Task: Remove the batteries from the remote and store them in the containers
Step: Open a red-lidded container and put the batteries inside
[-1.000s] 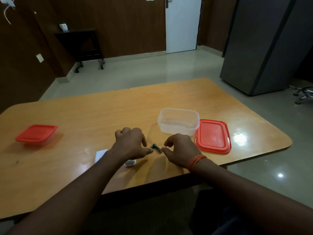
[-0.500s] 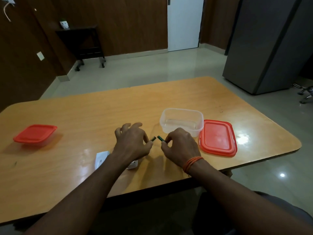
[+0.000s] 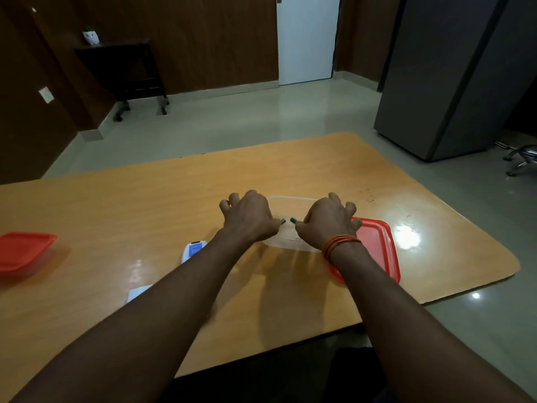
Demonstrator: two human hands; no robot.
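left hand (image 3: 250, 218) pinches left battery (image 3: 282, 221) | right hand (image 3: 327, 223) pinches right battery (image 3: 293, 220) — tub (image 3: 290, 198) below both grips

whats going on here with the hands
The person's left hand pinches one battery and the right hand pinches a second battery, both above the open clear container. Its red lid lies beside it on the right, and the white remote lies by the left forearm. Neither battery is in yet.

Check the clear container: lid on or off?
Off. The clear container is open-topped; a red lid lies flat on the table beside it.
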